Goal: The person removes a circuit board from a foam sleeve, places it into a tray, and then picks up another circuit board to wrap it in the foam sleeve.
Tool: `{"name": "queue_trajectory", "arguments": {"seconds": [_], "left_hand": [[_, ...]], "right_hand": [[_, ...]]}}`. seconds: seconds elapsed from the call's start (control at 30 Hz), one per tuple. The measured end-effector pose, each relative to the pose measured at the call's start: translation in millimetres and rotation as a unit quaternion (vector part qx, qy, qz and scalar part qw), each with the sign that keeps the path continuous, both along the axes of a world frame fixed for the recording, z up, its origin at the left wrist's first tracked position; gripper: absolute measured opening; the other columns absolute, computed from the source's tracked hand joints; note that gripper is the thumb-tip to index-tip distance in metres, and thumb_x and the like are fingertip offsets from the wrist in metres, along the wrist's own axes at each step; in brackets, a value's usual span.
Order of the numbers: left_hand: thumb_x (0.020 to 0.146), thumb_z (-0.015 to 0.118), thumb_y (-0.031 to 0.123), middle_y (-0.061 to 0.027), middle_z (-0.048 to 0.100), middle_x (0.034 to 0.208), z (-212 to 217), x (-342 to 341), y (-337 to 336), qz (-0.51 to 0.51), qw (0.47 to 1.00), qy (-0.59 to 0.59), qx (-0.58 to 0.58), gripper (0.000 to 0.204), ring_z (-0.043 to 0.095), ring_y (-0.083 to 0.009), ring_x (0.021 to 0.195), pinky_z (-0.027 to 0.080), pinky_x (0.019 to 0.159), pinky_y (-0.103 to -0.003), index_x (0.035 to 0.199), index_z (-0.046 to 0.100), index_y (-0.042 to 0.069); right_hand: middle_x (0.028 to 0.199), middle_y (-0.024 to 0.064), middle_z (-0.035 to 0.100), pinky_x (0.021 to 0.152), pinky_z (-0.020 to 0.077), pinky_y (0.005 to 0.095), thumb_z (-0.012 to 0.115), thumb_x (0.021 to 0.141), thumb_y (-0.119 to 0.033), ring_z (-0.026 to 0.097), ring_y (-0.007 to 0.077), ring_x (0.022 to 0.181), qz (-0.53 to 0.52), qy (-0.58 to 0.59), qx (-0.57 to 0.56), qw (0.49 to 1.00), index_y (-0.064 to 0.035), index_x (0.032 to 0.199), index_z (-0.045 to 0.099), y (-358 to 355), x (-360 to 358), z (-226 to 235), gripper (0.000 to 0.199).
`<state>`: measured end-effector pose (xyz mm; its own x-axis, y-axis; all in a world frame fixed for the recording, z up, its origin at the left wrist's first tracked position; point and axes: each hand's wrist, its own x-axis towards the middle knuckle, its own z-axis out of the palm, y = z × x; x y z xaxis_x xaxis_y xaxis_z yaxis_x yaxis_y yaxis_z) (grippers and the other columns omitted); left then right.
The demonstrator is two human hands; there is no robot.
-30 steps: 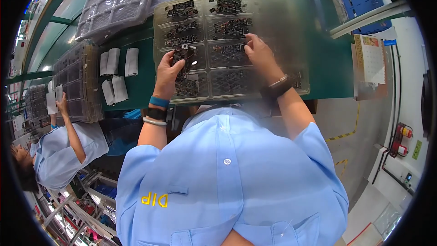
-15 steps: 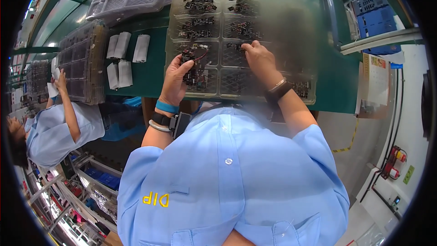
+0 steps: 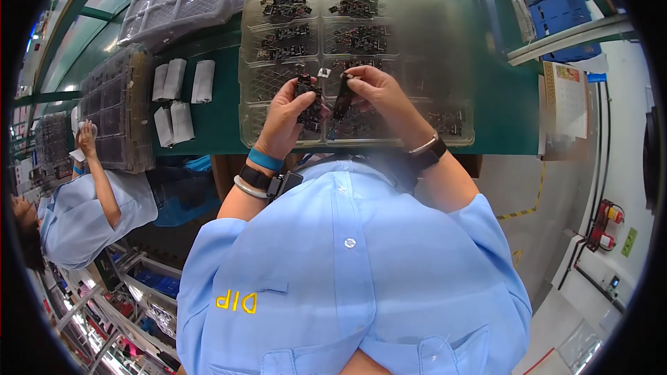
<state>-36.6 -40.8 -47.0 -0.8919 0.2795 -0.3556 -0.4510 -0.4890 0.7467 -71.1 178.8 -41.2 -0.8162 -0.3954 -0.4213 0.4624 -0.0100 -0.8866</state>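
Over a clear plastic compartment tray [image 3: 244, 97], my left hand [image 3: 279, 125] pinches a small dark circuit board [image 3: 303, 87] between thumb and fingers. Facing it, my right hand [image 3: 386, 99] grips a long, narrow black board [image 3: 341, 101] held at a slant. A small white piece with a dark centre [image 3: 324, 73] shows between the two hands; whether it is attached to either board I cannot tell. The tray's far compartments hold piles of dark boards with thin wires [image 3: 288, 5]. A blurred smear veils the tray's right side.
White wrapped bundles [image 3: 202, 82] lie on the green table [image 3: 215, 130] to the left. Beyond them stand stacked compartment trays [image 3: 114, 111], with a co-worker's hands [image 3: 86, 140] beside them. More clear trays [image 3: 182, 0] lie at the back. Blue crates [image 3: 563, 21] are at the far right.
My right hand has come back from the tray's middle compartment toward my left, now with a long black board in it. The view has shifted slightly.
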Motion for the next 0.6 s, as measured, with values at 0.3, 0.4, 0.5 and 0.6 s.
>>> {"name": "queue_trajectory", "arguments": {"seconds": [0.3,0.4,0.5,0.6], "left_hand": [[0.091,0.059,0.007,-0.0085,0.063,0.091,-12,0,-35,0.13,0.991,-0.034,-0.004,0.023,0.066,-0.0199,0.081,0.056,0.07,-0.033,0.113,0.052,0.008],[0.091,0.059,0.007,-0.009,0.063,0.091,-16,4,-44,0.145,0.988,-0.048,0.002,0.023,0.066,-0.0207,0.081,0.056,0.071,-0.033,0.113,0.052,0.009],[0.093,0.058,0.01,-0.0092,0.063,0.095,-17,9,-47,0.136,0.99,-0.045,0.002,0.019,0.066,-0.0208,0.085,0.056,0.073,-0.035,0.111,0.053,0.01],[0.093,0.057,0.01,-0.0097,0.063,0.096,-13,11,-45,0.138,0.989,-0.049,0.009,0.019,0.066,-0.0215,0.087,0.057,0.075,-0.036,0.111,0.053,0.009]], "right_hand": [[0.095,-0.0007,0.061,0.067,0.0476,0.0241,0.062,0.089,-0.012,0.06,0.0119,0.084,-0.165,0.253,0.174,0.937,-0.0086,0.118,0.058,30,9,-20,0.029],[0.09,0.0029,0.06,0.066,0.0475,0.0284,0.066,0.083,-0.011,0.061,0.0177,0.082,-0.103,0.535,0.44,0.713,-0.0121,0.115,0.059,24,4,-9,0.032],[0.093,0.0059,0.061,0.071,0.0472,0.0348,0.065,0.083,-0.012,0.06,0.0244,0.086,-0.015,0.515,0.455,0.726,-0.0116,0.116,0.059,4,15,-11,0.034],[0.095,0.0069,0.062,0.074,0.0466,0.0384,0.063,0.083,-0.013,0.059,0.0268,0.089,0.046,0.489,0.465,0.736,-0.0112,0.115,0.06,2,16,-20,0.032]]}}
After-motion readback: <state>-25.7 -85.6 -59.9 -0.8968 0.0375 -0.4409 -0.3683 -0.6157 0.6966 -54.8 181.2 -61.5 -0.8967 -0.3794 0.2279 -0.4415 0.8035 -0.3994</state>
